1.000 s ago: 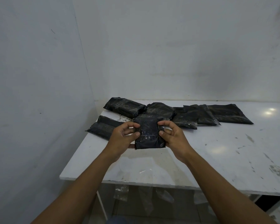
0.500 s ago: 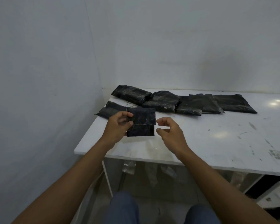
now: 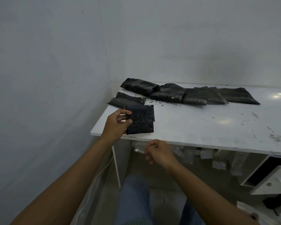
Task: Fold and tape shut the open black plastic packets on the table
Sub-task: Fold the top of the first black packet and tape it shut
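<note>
Nearest, the person's knees in blue jeans point(image 3: 133, 200) are showing at the bottom. Just past them the right hand point(image 3: 159, 153) is hovering below the near edge of the white table point(image 3: 201, 127), its fingers curling beside a clear tape strip point(image 3: 139, 147) that is hanging from that edge; whether it is pinching the strip cannot be told through the blur. More tape strips point(image 3: 219, 164) are hanging further right along the edge. The left hand point(image 3: 116, 125) is grasping a folded black packet point(image 3: 140, 120) by its left side, thumb lying on the front, and holding it over the table's near left corner. Beyond it a black packet point(image 3: 126, 99) is lying at the left edge, and a row of black packets point(image 3: 169, 93) is running along the far side, touching and overlapping.
</note>
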